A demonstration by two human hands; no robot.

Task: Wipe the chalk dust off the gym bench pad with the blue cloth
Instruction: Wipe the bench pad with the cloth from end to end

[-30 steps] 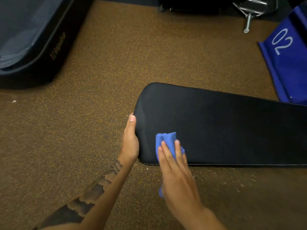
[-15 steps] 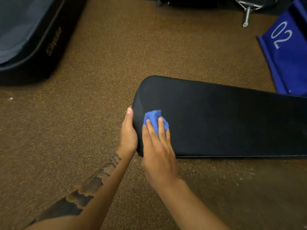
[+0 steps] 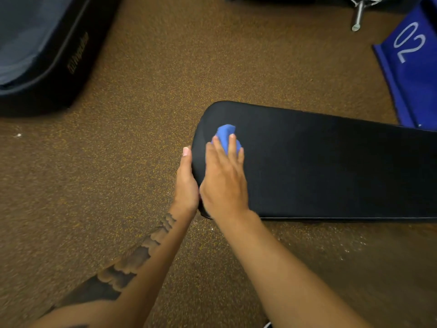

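Observation:
A long black bench pad [image 3: 326,166] runs from the centre of the view to the right edge. My right hand [image 3: 224,178] lies flat on the pad's left end and presses a bunched blue cloth [image 3: 225,134] against it; most of the cloth is hidden under my fingers. My left hand [image 3: 186,183] grips the rounded left end of the pad, thumb up along its edge. I cannot make out chalk dust on the dark surface.
Brown speckled rubber floor [image 3: 132,162] surrounds the pad. A black padded unit with gold lettering [image 3: 54,53] stands at the upper left. A blue item marked 02 [image 3: 411,62] stands at the upper right, with a metal pin [image 3: 358,17] beside it.
My right hand has slid the cloth from the pad's near edge up and to the left, toward the rounded end. My left hand has stayed on the end of the pad.

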